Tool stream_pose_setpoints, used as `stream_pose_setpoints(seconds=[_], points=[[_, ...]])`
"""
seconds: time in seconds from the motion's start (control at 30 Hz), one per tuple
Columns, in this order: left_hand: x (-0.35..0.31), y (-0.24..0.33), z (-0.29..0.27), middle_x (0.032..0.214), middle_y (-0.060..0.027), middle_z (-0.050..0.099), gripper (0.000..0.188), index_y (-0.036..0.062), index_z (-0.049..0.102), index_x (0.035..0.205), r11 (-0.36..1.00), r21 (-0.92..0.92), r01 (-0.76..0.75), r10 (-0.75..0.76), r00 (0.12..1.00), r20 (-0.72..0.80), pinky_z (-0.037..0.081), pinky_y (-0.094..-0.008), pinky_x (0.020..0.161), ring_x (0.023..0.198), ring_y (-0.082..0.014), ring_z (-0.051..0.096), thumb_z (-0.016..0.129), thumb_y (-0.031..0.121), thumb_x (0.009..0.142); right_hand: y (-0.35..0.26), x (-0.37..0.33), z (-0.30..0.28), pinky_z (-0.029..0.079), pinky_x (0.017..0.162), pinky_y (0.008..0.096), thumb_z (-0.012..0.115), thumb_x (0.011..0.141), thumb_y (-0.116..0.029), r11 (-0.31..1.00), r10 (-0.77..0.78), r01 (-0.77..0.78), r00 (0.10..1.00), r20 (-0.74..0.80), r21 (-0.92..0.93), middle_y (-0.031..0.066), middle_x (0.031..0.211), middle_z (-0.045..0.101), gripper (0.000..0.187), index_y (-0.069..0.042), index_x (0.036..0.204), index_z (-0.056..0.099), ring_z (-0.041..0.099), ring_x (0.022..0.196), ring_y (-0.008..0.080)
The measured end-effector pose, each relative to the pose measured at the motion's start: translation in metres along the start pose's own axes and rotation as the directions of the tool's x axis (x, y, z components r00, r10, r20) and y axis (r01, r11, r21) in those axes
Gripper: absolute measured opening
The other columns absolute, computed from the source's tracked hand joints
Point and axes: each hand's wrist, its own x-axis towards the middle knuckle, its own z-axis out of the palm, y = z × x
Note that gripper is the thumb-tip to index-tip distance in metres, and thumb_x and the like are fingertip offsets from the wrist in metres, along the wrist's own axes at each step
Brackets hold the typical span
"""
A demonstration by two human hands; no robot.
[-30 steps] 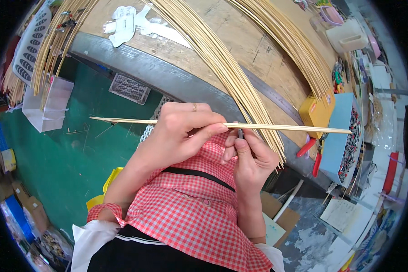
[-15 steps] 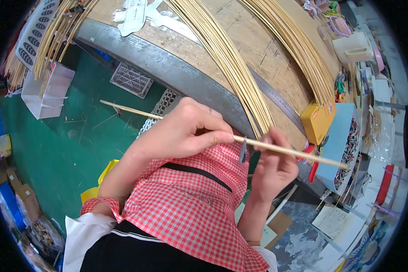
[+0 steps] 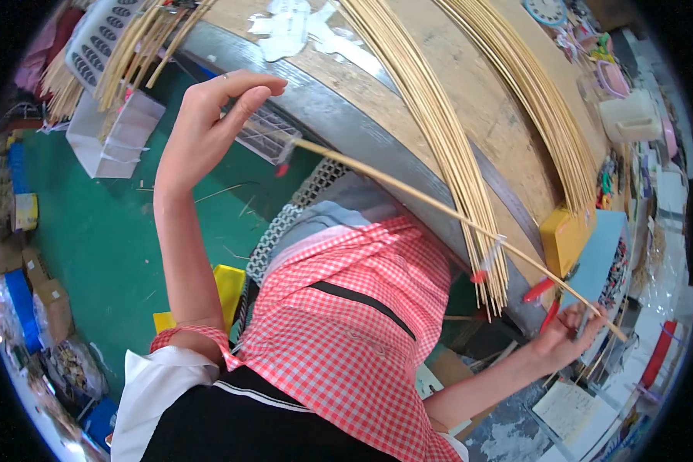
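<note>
A long thin bamboo stick (image 3: 439,212) runs slantwise from upper left to lower right above my red checked apron (image 3: 346,323). My left hand (image 3: 208,115) is raised at the upper left, with its fingertips pinched at the stick's left end. My right hand (image 3: 566,339) is stretched out low at the right and closed round the other end. Two small red and white bits hang on the stick, one near each hand. Red-handled pliers (image 3: 543,304) lie just beside the right hand.
A curved wooden workbench (image 3: 408,46) carries two long bundles of bamboo strips (image 3: 446,154). A yellow box (image 3: 562,239) and a blue sheet (image 3: 597,262) sit at its right end. Below lie a green floor (image 3: 92,231), a white container (image 3: 115,135) and a yellow stool (image 3: 223,285).
My hands have spread far apart along the stick: the left went up and to the left, the right down and to the right. The stick now slopes more steeply.
</note>
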Motion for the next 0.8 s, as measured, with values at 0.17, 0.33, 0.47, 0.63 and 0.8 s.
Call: stream_pose_setpoints(seconds=[0.17,0.33,0.47,0.63,0.8], points=[[-0.001,-0.007,-0.006,0.098,-0.0099,0.067,0.021,0.0,0.066,0.105,0.999,0.022,0.041,-0.041,0.999,0.009,0.046,-0.0289,0.083,0.094,-0.0182,0.062,0.06,0.008,0.087,-0.022,0.029,-0.053,0.037,0.053,0.022,0.053,0.095,-0.011,0.985,0.044,-0.06,0.994,0.105,0.162,0.0064,0.082,0.048,0.019,0.004,0.104,0.048,0.041,0.059,0.0103],[-0.001,-0.005,0.006,0.085,-0.0084,0.066,0.017,0.0022,0.07,0.093,0.999,-0.013,-0.051,0.051,0.999,0.001,0.047,-0.0266,0.072,0.079,-0.0183,0.062,0.07,0.005,0.076,-0.024,0.037,-0.061,0.038,0.054,0.0223,0.052,0.095,-0.011,0.989,0.045,-0.045,0.999,-0.001,0.142,0.0074,0.081,0.048,0.019,0.005,0.103,0.048,0.043,0.063,0.0112],[0.003,-0.002,-0.011,0.078,-0.0062,0.065,0.012,0.0017,0.071,0.088,0.998,-0.018,-0.061,0.057,0.984,-0.171,0.045,-0.0237,0.062,0.067,-0.0139,0.058,0.07,0.004,0.077,-0.038,0.05,-0.083,0.038,0.064,0.022,0.052,0.096,-0.015,0.977,0.066,-0.055,0.997,0.047,-0.207,0.0048,0.09,0.048,0.033,0.005,0.121,0.047,0.044,0.076,0.0101],[0.02,-0.035,-0.077,0.075,-0.0026,0.062,0.013,-0.0016,0.071,0.093,0.999,-0.037,0.0,-0.02,0.839,-0.544,0.041,-0.02,0.057,0.063,-0.0075,0.053,0.067,0.005,0.083,-0.064,0.062,-0.125,0.037,0.067,0.0218,0.051,0.096,-0.017,0.945,-0.015,0.001,0.999,-0.039,-0.327,0.0029,0.096,0.051,0.037,0.006,0.125,0.049,0.044,0.077,0.0092],[0.059,-0.102,-0.156,0.082,-0.0134,0.069,0.019,0.0049,0.071,0.097,0.842,0.463,0.278,0.146,0.708,-0.69,0.047,-0.0298,0.063,0.065,-0.0187,0.063,0.065,0.019,0.084,-0.055,0.046,-0.111,0.039,0.065,0.021,0.052,0.096,-0.015,0.905,-0.085,0.035,0.992,-0.098,-0.425,0.003,0.095,0.054,0.034,0.006,0.123,0.05,0.046,0.074,0.0082]])
